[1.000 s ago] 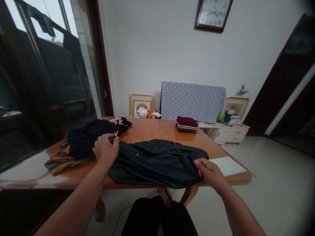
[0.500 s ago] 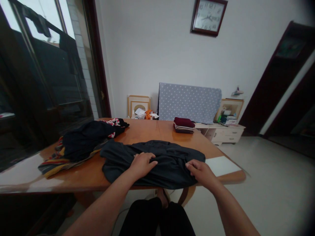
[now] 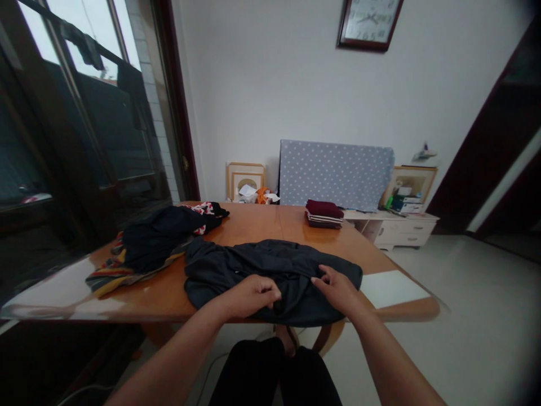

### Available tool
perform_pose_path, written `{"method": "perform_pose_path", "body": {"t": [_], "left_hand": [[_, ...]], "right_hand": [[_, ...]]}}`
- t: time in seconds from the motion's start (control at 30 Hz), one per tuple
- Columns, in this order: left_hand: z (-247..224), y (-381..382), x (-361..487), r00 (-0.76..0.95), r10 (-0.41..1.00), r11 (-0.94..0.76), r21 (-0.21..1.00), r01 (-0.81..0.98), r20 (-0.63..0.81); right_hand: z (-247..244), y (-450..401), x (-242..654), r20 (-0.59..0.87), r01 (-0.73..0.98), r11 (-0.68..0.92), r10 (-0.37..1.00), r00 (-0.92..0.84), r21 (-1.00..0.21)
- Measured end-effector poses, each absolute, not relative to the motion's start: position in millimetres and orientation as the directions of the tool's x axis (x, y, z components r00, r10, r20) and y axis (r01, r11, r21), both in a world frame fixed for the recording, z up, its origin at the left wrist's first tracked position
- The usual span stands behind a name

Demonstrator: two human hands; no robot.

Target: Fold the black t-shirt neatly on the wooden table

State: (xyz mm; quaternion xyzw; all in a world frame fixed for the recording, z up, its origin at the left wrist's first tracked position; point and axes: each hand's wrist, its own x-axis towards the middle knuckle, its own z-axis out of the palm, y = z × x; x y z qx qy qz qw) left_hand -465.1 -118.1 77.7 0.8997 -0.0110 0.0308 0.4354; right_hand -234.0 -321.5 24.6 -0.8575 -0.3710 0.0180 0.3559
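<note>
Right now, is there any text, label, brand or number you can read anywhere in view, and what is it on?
Wall clock: numerals ring the dial, too blurred to quote.
Boxes on the white cabinet: print too small to read.
Dark garment under both hands: a pale speck, no legible label.
Nothing else carries readable text.

One dark garment (image 3: 270, 270) lies spread on the tabletop (image 3: 262, 225), one heap of mixed clothes (image 3: 156, 239), one folded stack (image 3: 323, 213), two picture frames (image 3: 245, 179), one wall clock (image 3: 368, 22).

garment (image 3: 262, 265): dark matt cloth, creased | table (image 3: 262, 223): glossy polished wood | folded stack (image 3: 323, 213): soft maroon cloth
</note>
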Motion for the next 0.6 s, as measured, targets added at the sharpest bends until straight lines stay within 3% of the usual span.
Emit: {"method": "perform_pose_path", "body": {"t": [0.1,0.17,0.27,0.33,0.47,0.6], "left_hand": [[70,-109,-460,0.949,0.207,-0.746,0.666,-0.004,0.238],[66,-101,-459,0.908,0.282,-0.831,0.552,0.070,0.309],[61,-92,-462,0.887,0.322,-0.888,0.429,0.163,0.330],[58,-88,-464,0.889,0.336,-0.899,0.386,0.205,0.310],[55,-86,-468,0.881,0.369,-0.887,0.395,0.239,0.297],[61,-78,-472,0.821,0.399,-0.878,0.429,0.213,0.409]], "right_hand": [[18,-317,-232,0.210,0.608,-0.506,0.637,0.741,-0.612],[18,-317,-232,0.214,0.575,-0.452,0.629,0.748,-0.682],[22,-321,-233,0.189,0.367,-0.268,0.516,0.835,-0.891],[26,-327,-232,0.122,0.153,-0.045,0.399,0.909,-0.987],[30,-344,-218,0.001,-0.092,0.395,0.230,0.973,-0.914],[23,-360,-201,-0.026,-0.089,0.500,0.130,0.991,-0.862]]}}
